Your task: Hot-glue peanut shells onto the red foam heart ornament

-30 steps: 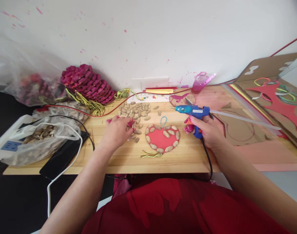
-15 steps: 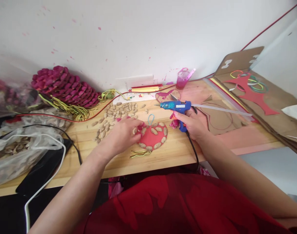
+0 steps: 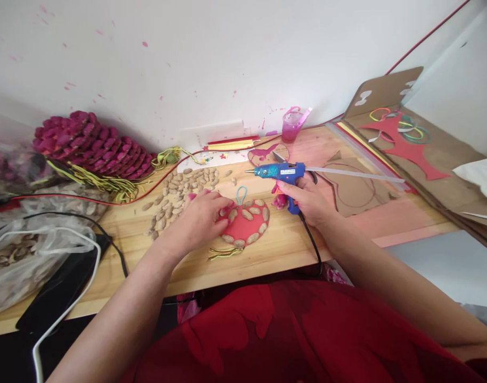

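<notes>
A red heart-like piece lies on the wooden table, peanuts ringing its edge, with a light blue loop on top and a yellow-green tassel below. My left hand is at its left edge, fingertips closed around a peanut. Wrapped round the handle of a blue glue gun is my right hand; the nozzle points left, above the heart. A long clear glue stick sticks out of the gun's back.
Loose peanuts lie behind my left hand. Stacked magenta pieces, plastic bags and cables are at the left. A pink cup stands by the wall. Cardboard with red scraps is at the right.
The whole view has shifted slightly, so things appear a little further left. Both hands keep nearly the same places relative to the heart, and both still hold what they held.
</notes>
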The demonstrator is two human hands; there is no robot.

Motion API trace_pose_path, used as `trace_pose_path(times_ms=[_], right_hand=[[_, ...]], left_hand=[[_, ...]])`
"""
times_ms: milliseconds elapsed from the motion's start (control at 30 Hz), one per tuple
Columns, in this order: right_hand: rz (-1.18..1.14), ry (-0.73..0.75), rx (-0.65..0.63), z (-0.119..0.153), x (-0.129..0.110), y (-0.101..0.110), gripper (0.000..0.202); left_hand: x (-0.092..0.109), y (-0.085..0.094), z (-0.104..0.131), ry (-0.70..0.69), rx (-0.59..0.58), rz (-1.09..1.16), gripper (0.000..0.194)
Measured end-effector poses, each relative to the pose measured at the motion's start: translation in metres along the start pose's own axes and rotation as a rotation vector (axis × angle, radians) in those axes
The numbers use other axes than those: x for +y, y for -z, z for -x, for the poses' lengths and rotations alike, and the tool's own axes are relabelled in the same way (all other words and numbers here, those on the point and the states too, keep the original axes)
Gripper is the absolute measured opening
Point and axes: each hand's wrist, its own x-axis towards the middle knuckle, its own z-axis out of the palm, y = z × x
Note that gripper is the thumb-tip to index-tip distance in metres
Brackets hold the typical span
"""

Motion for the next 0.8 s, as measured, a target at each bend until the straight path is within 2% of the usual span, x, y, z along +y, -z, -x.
trace_pose_path(times_ms=[133,500,800], right_hand=[[0.009,0.000,0.008,0.0006,-0.0011,-0.0001,0.044],[0.020,0.003,0.000,0.0016,-0.0032,-0.0008,0.046],[-0.011,0.014,-0.009,0.0001,-0.0005,0.0003,0.043]], left_hand=[[0.0005,-0.0039,-0.0001,0.052,-0.002,-0.023,0.015],[0.0000,-0.0056,-0.0005,0.040,-0.026,0.000,0.029],[0.0022,-0.0081,0.0010,0.060,0.049,0.033,0.018]])
